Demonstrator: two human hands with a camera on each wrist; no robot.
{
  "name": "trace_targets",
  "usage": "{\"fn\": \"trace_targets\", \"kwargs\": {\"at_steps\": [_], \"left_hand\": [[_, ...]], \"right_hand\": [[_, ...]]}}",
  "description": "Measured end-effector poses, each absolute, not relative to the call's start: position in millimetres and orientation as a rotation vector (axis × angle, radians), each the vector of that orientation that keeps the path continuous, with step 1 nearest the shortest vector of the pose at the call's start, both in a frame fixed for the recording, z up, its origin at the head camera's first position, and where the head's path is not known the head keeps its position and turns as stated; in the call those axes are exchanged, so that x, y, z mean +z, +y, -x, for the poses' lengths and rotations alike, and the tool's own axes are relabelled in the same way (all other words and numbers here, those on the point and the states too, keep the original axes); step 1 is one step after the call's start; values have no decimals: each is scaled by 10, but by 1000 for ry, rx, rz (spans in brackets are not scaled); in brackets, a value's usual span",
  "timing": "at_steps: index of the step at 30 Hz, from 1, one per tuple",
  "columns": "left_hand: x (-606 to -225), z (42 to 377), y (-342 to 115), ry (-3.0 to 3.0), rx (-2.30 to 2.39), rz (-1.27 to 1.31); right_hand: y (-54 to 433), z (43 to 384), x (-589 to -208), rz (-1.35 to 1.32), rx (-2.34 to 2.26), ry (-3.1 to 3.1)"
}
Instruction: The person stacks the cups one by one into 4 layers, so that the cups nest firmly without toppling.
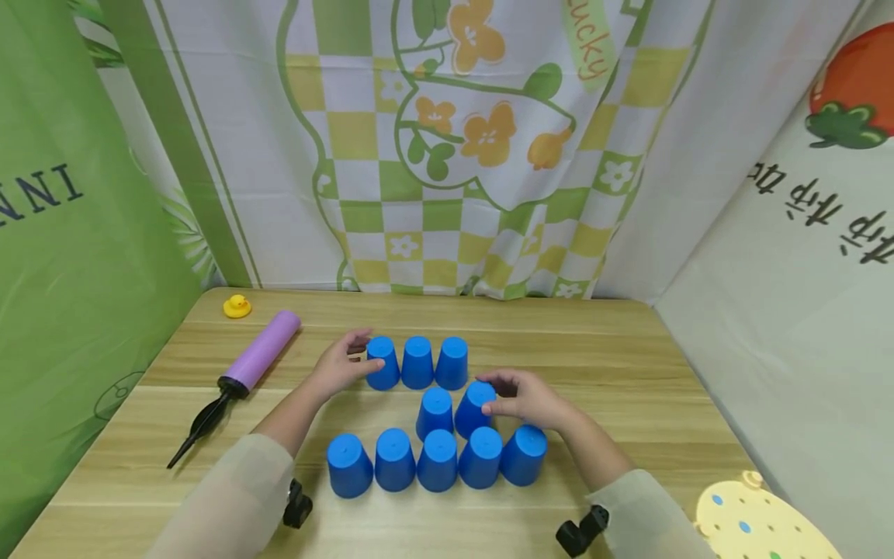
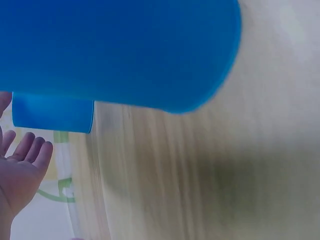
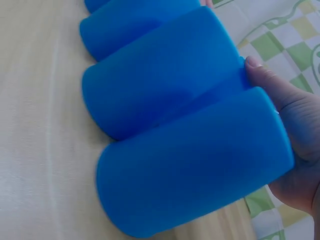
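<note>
Blue cups stand upside down in three rows. My left hand (image 1: pixel 340 370) is at the leftmost cup (image 1: pixel 386 376) of the back row, thumb across its front and fingers loosely spread at its left. In the left wrist view a gap shows between those fingers (image 2: pixel 37 152) and the cup (image 2: pixel 55 114). My right hand (image 1: pixel 527 398) holds the right cup (image 1: pixel 471 411) of the middle row between thumb and fingers; this cup leans slightly. To its left stands another middle cup (image 1: pixel 434 417). In the right wrist view, front-row cups partly hide the held cup (image 3: pixel 220 97).
A front row of several blue cups (image 1: pixel 394 463) stands nearest me. Left on the wooden table (image 1: pixel 594 341) lie a purple hand pump (image 1: pixel 265 349) with a black nozzle and a yellow rubber duck (image 1: pixel 237 307). A spotted yellow object (image 1: pixel 754 520) is at the lower right.
</note>
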State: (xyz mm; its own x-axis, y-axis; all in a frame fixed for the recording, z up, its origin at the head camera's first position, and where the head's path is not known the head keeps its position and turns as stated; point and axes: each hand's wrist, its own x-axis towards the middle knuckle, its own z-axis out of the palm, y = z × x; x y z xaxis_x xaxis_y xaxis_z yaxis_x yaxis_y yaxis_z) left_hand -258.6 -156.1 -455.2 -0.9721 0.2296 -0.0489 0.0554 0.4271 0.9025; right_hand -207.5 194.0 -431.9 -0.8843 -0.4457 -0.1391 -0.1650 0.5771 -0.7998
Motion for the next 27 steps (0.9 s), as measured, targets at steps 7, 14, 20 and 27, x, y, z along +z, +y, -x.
{"fn": "trace_targets", "kwargs": {"at_steps": [7, 14, 20, 27], "left_hand": [[-4543, 2408, -1725, 2524, 1620, -288], [-4507, 2219, -1814, 2526, 1627, -317], [-4483, 2013, -1860, 2517, 1652, -332], [-4455, 1818, -1894, 2482, 1623, -398]], "right_hand": [[2016, 2190, -4233, 416, -1274, 2587], [2029, 2324, -4225, 274, -1329, 2636], [1986, 2421, -4279, 186, -1350, 2649], [1948, 2508, -4363, 121, -1333, 2670]]}}
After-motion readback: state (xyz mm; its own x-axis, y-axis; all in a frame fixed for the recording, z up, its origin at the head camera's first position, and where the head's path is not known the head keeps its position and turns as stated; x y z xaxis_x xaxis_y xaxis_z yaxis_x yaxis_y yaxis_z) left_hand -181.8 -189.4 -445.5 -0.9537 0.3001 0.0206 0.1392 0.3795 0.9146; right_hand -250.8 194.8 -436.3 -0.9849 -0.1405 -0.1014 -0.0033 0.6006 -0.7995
